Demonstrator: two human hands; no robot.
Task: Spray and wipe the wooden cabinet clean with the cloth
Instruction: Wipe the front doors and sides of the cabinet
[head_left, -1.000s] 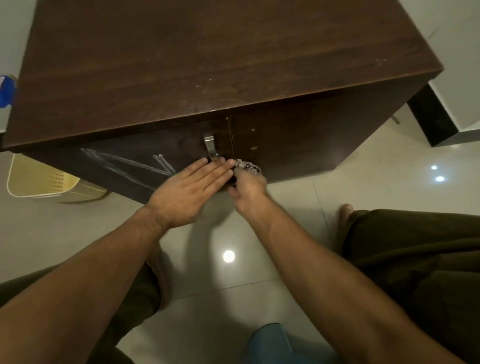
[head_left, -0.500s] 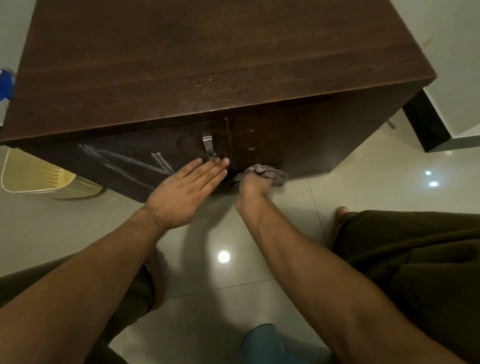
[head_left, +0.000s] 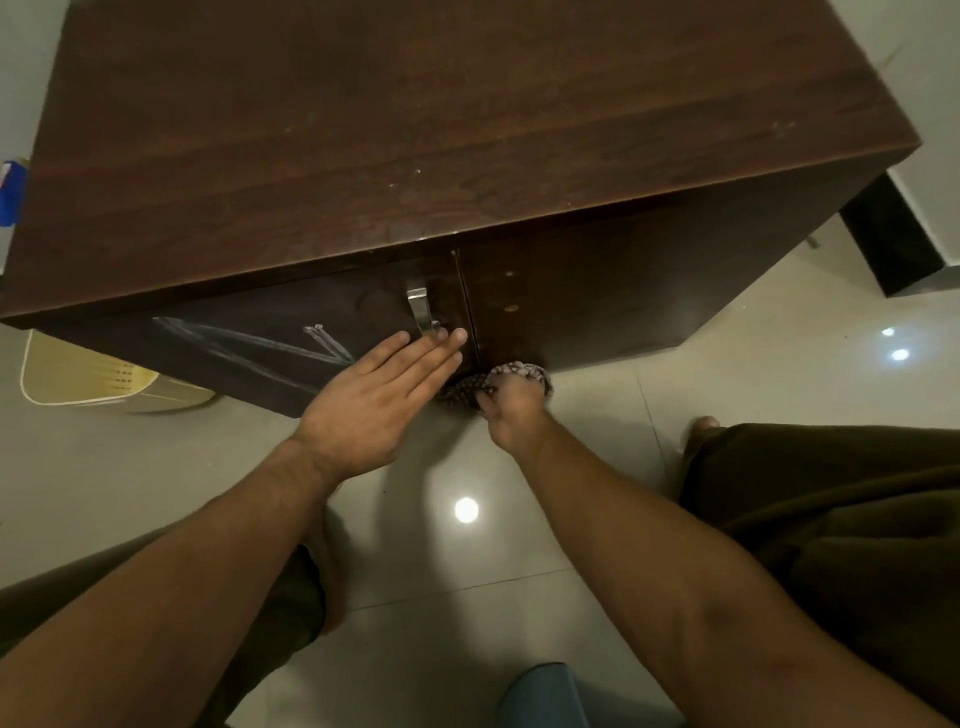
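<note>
Cloth (head_left: 496, 382) is bunching inside our right hand (head_left: 511, 410), whose fingers are curling tight around it, and we are pressing it against the bottom edge of the wooden cabinet (head_left: 441, 140), just right of the seam between the two doors, where the front meets the tiled floor (head_left: 753, 374). Our left hand (head_left: 379, 400) is lying flat with its fingers straight and together on the left door, its fingertips (head_left: 457, 338) reaching the lower end of the metal handle (head_left: 423, 312) beside that seam. White scratch marks (head_left: 249, 343) are showing on the left door, toward its lower left corner. Past the cabinet's left edge a pale yellow basket (head_left: 78, 376) is sitting on the floor. We are crouching, our dark trousers (head_left: 831, 519) filling the right side.
</note>
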